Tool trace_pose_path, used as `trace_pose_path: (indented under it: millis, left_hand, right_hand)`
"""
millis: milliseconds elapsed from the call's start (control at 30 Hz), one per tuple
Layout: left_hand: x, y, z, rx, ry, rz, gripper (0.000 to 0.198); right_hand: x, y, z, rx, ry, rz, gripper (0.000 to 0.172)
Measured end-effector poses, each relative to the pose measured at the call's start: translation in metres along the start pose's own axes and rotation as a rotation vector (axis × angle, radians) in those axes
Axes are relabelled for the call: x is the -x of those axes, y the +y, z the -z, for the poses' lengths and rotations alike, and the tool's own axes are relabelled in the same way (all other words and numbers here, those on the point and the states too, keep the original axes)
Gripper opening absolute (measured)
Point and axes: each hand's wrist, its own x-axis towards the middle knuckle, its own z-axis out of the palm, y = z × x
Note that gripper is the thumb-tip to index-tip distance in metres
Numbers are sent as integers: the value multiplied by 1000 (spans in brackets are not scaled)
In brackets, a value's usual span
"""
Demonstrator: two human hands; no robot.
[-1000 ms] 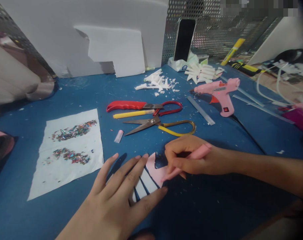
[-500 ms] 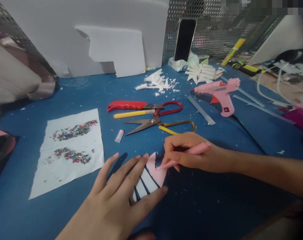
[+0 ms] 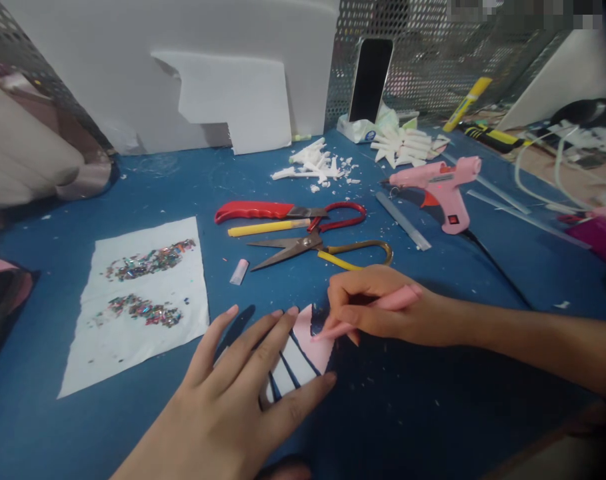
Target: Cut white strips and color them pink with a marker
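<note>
My left hand point(image 3: 243, 387) lies with spread fingers over a small white cutout point(image 3: 284, 377) with dark stripes and a pink end section, partly hidden beneath it. In my right hand point(image 3: 377, 307) is a pink marker point(image 3: 395, 298), held in a writing grip. Its tip touches the pink end of the cutout. A small pink and clear cap point(image 3: 239, 272) lies just beyond my left fingers. Past my right hand lie open scissors point(image 3: 307, 243) with one red and one yellow-brown handle, and a yellow pen point(image 3: 267, 228).
A white paper sheet point(image 3: 193, 313) with two patches of glitter lies at left. Beyond the scissors are a red-handled knife point(image 3: 255, 211) and white scraps point(image 3: 315, 163). At right sit a pink glue gun point(image 3: 455, 193) and a glue stick point(image 3: 403, 220). A phone point(image 3: 371, 80) leans at the back.
</note>
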Motion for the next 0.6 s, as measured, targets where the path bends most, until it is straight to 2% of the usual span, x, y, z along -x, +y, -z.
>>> trace_pose_path:
  millis: [133,267,367,500,600]
  left_hand:
    - [0,0,0,2,-23,21,56]
    - [1,-3,-3,31,28,3,58]
    - [1,-5,-5,58,32,7,59]
    - [1,-5,-5,59,16,6,62]
    - [2,-4,-4,51,16,4,62]
  right_hand:
    - [0,0,0,-34,12,7,29]
    - [0,-3,1,-24,-9,1,31]
    - [1,-5,1,-27,25,11,32]
    - [1,-5,0,-38,-24,16,33]
    - [1,-3,0,-28,27,27,32]
